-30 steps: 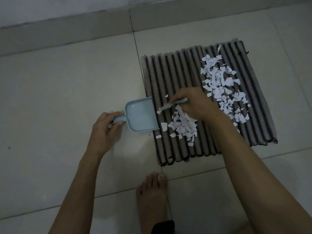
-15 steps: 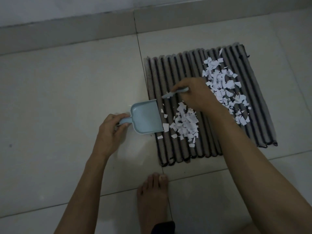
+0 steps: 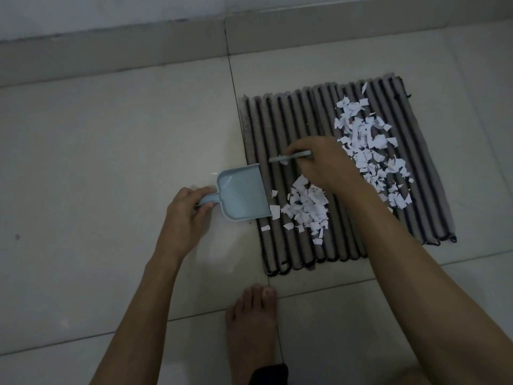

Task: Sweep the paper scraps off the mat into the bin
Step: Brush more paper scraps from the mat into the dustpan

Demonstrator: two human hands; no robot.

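Observation:
A ribbed grey and black mat [image 3: 277,129] lies on the tiled floor. White paper scraps [image 3: 366,145] are strewn over its right half, and a smaller heap of scraps [image 3: 306,209] sits near its left front. My left hand [image 3: 186,215] grips the handle of a light blue dustpan [image 3: 244,194], whose open mouth rests at the mat's left edge, just left of the small heap. My right hand [image 3: 324,162] holds a small light blue brush [image 3: 290,157] above the mat, behind the heap. No bin is in view.
The pale tiled floor [image 3: 111,162] stretches to the left and front. A wall skirting [image 3: 111,54] runs along the back. My bare foot [image 3: 252,326] stands on the floor just in front of the mat's left corner.
My right hand has lifted the brush back away from the small heap, toward the far side of the mat. The dustpan has slid slightly right, onto the mat's edge.

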